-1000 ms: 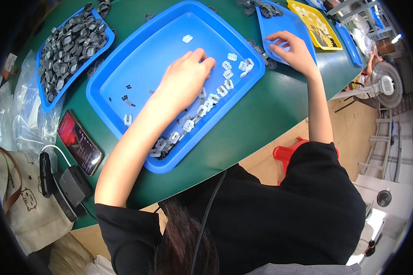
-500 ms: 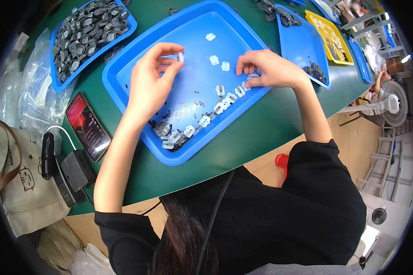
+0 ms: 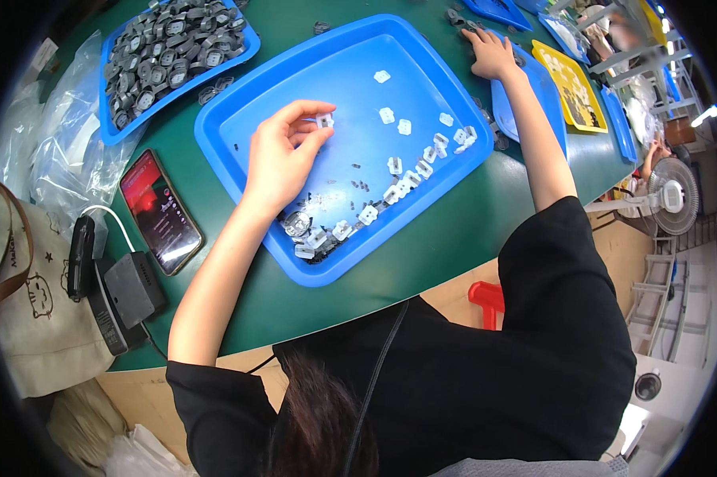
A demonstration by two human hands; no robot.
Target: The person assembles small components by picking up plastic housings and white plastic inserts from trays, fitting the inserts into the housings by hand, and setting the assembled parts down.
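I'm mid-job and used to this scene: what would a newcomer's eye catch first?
Probably the large blue tray in the middle, with pale plastic pieces strung along its near right side. Above it, the left hand pinches one small pale piece between thumb and fingers. Next might come the heap of grey parts at upper left.

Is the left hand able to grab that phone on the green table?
Probably yes: nothing covers the phone beside the big blue tray. But the left hand holds a white piece, which it may need to put down first.
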